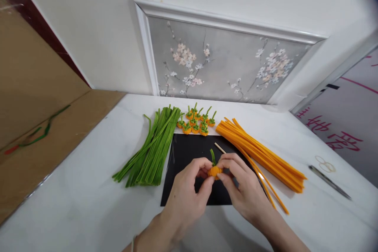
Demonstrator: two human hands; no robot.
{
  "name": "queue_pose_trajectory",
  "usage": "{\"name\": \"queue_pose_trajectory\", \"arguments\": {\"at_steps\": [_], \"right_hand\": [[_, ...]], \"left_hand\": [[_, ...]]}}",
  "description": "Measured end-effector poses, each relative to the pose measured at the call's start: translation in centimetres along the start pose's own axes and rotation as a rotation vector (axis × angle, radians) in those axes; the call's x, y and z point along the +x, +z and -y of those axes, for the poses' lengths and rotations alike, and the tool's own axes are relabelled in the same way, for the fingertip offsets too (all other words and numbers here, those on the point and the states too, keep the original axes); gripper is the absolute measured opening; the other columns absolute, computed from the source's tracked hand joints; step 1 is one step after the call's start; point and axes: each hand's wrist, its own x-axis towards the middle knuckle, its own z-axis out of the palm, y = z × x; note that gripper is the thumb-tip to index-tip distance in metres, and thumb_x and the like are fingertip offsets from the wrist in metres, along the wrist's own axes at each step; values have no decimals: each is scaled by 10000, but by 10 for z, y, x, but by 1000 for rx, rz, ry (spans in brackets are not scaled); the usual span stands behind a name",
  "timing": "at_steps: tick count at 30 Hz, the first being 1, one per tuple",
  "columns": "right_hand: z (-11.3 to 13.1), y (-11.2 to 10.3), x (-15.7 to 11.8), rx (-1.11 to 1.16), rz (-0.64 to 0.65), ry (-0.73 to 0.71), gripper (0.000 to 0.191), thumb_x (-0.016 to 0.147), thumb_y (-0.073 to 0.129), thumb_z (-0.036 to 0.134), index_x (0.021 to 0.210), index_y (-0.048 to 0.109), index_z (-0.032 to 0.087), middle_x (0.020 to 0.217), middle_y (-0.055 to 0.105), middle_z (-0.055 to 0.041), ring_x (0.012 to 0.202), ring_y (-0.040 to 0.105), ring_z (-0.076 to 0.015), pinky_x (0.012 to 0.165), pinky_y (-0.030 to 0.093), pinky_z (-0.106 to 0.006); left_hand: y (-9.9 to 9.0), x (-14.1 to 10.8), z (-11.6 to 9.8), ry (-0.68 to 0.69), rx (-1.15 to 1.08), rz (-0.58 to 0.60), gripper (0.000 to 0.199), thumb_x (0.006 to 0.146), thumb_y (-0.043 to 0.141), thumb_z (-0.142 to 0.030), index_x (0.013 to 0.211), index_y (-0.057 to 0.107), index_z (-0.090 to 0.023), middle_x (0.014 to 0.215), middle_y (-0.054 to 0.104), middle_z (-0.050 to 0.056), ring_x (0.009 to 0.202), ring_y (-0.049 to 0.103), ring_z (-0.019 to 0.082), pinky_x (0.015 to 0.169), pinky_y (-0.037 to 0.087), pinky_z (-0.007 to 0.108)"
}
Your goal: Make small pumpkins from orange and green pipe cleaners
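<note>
Between my two hands, above a black mat (189, 149), is a small orange pumpkin (215, 171) with a green stem sticking up. My left hand (190, 185) pinches its left side with thumb and fingers. On the right side, the fingertips of my right hand (243, 181) close on it too. Part of a thin pale stick (219, 148) shows just behind my right hand. Several finished-looking orange pumpkins with green stems (195, 128) stand grouped behind the mat.
Green fuzzy stems (156, 149) lie in a bundle left of the mat. Orange fuzzy stems (265, 153) lie to the right, two strands apart from the bundle. Farther right are tweezers (330, 182) and pale rubber bands (325, 164). A wall with a framed floral panel (224, 67) rises behind.
</note>
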Motion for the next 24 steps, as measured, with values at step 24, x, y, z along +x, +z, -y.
{"name": "queue_pose_trajectory", "arguments": {"at_steps": [24], "right_hand": [[6, -6, 3, 232, 22, 176, 85, 871, 588, 167, 838, 655, 207, 914, 623, -45, 783, 612, -149, 671, 486, -235]], "left_hand": [[2, 1, -6, -188, -357, 46, 38, 857, 581, -187, 891, 593, -199, 830, 616, -6, 766, 599, 127, 714, 503, 221]]}}
